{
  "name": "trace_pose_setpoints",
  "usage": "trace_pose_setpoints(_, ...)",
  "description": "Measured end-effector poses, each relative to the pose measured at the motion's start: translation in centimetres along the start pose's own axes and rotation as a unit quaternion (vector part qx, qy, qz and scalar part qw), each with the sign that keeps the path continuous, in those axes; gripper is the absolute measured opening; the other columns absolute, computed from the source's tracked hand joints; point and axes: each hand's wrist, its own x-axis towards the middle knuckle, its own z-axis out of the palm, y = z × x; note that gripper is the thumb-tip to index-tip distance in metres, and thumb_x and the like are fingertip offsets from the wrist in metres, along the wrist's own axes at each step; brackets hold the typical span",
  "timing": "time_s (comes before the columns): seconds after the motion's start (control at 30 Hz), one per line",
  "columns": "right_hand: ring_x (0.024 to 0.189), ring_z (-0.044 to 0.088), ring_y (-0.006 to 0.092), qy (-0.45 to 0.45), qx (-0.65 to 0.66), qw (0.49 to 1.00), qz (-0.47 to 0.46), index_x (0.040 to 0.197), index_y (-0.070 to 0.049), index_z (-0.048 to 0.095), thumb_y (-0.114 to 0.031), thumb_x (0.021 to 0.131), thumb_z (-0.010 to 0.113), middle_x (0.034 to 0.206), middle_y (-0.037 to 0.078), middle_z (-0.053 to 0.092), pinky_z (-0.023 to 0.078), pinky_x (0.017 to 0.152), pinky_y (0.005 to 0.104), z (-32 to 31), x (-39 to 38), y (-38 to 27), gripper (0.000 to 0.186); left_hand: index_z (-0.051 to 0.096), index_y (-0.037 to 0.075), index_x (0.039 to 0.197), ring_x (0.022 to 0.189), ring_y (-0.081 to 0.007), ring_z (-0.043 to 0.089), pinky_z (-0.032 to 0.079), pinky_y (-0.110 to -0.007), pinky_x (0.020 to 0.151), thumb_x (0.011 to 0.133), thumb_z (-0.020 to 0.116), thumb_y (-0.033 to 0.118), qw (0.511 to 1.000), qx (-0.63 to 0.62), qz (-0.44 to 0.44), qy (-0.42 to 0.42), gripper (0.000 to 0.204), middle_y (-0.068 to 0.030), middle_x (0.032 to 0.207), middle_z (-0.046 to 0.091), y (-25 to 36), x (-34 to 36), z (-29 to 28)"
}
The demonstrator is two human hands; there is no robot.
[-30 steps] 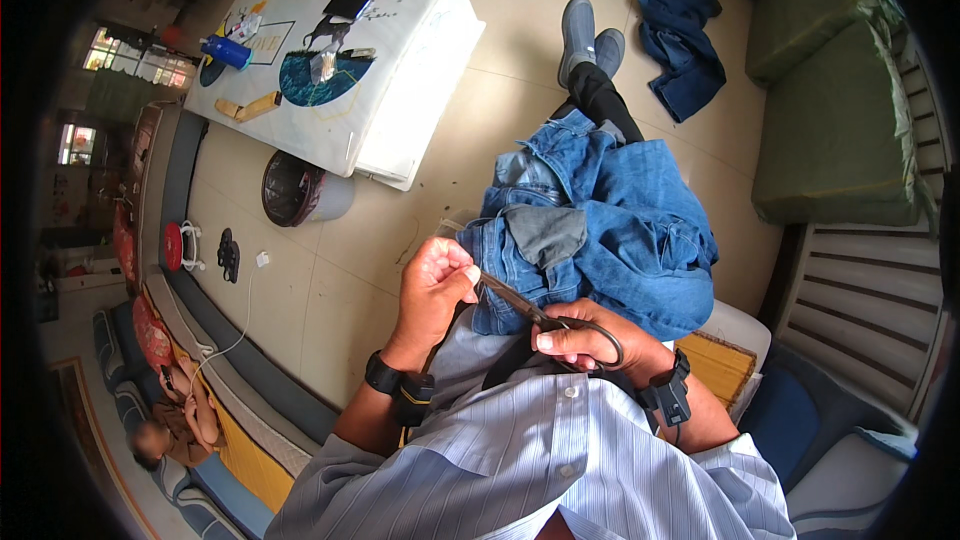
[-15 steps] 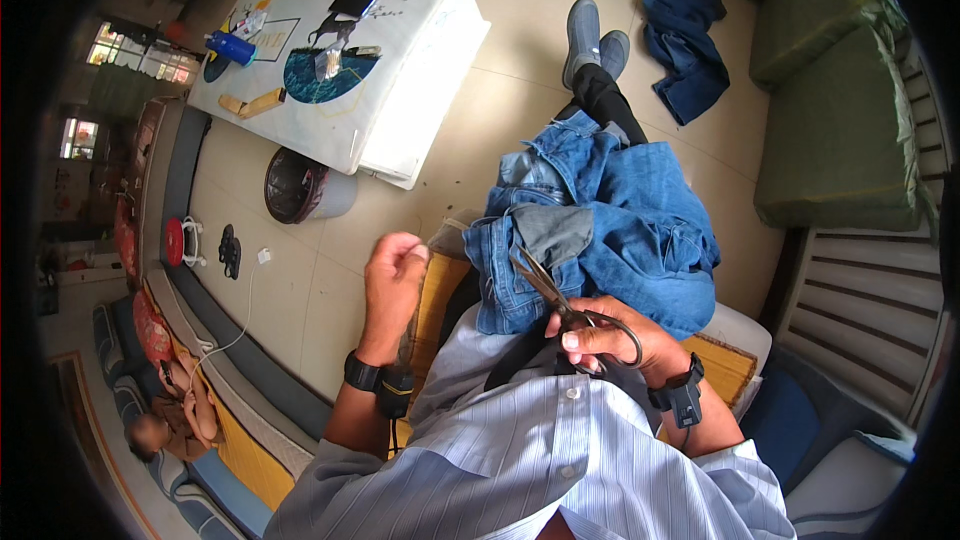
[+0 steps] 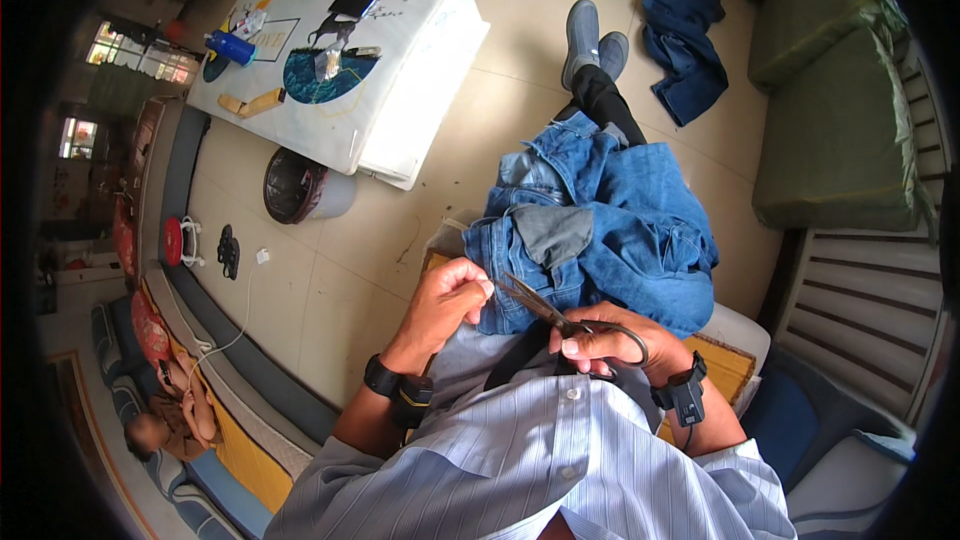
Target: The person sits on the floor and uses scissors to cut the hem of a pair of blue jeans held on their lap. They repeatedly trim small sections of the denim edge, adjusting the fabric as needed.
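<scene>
Blue denim jeans [image 3: 610, 230]: matt woven cloth, before both hands. Dark metal scissors [image 3: 560, 318]: dull sheen, in right hand [image 3: 610, 345].

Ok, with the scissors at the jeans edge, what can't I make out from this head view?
- Scissors blade tips: too small against the jeans, biting or not unclear.
- Left hand fingertips: curled under, grip on the denim hidden.
- Right hand thumb: hidden by the handle loop.

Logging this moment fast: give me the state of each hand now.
Left hand: closed, pinching the edge of the blue jeans.
Right hand: closed on the scissors, fingers through the handles.
</scene>
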Motion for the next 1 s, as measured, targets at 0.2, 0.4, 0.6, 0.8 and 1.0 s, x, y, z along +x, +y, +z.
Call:
trace_pose_setpoints(0.2, 0.064, 0.057, 0.0083, -0.007, -0.007, 1.0, 0.017, 0.111, -0.003, 0.073, -0.047, 0.094, 0.076, 0.075, -0.001, 0.061, 0.043, 0.058, 0.0235, 0.1, 0.4, 0.0, 0.047, 0.068, 0.003, 0.093, 0.064, -0.0075, 0.058, 0.047, -0.024, 0.06, 0.095, 0.067, 0.003, 0.999, 0.007, 0.033, 0.004, 0.002, -0.0008, 0.079, 0.065, -0.2, -0.3, -0.2)
trace_pose_setpoints(0.4, 0.063, 0.053, 0.0065, -0.011, 0.009, 1.0, 0.004, 0.109, -0.003, 0.072, -0.047, 0.096, 0.075, 0.073, -0.003, 0.058, 0.041, 0.055, 0.0232, 0.3, 0.9, 0.2, 0.047, 0.069, 0.001, 0.093, 0.065, -0.0083, 0.059, 0.047, -0.025, 0.061, 0.093, 0.064, 0.0, 0.999, 0.013, 0.048, 0.004, 0.005, -0.0023, 0.08, 0.066, -0.4, -0.4, -0.2)
trace_pose_setpoints(0.6, 0.058, 0.047, 0.0039, -0.001, 0.032, 0.999, 0.004, 0.107, -0.002, 0.071, -0.043, 0.096, 0.077, 0.071, -0.005, 0.053, 0.036, 0.05, 0.0216, 0.7, 1.6, 0.5, 0.043, 0.069, 0.001, 0.093, 0.065, -0.0087, 0.059, 0.048, -0.025, 0.062, 0.094, 0.064, 0.0, 0.998, 0.016, 0.055, 0.01, 0.005, -0.0027, 0.083, 0.067, -0.3, -0.5, -0.4)
trace_pose_setpoints(0.8, 0.056, 0.046, 0.003, -0.008, 0.028, 1.0, -0.011, 0.106, -0.003, 0.071, -0.042, 0.096, 0.079, 0.071, -0.006, 0.053, 0.035, 0.05, 0.0218, 0.7, 1.7, 0.6, 0.041, 0.068, 0.001, 0.091, 0.065, -0.0089, 0.059, 0.048, -0.025, 0.062, 0.094, 0.065, 0.003, 0.998, -0.002, 0.067, 0.009, 0.005, -0.0028, 0.083, 0.066, -0.7, -0.5, -0.9)
trace_pose_setpoints(1.0, 0.06, 0.047, 0.0031, -0.013, 0.016, 1.0, -0.014, 0.109, -0.003, 0.071, -0.042, 0.096, 0.079, 0.073, -0.006, 0.054, 0.037, 0.053, 0.0207, 0.4, 1.8, 1.2, 0.042, 0.067, 0.001, 0.089, 0.065, -0.0101, 0.058, 0.048, -0.026, 0.063, 0.095, 0.065, 0.003, 0.996, -0.034, 0.077, -0.006, 0.006, -0.003, 0.082, 0.063, -0.3, -0.8, -0.6)
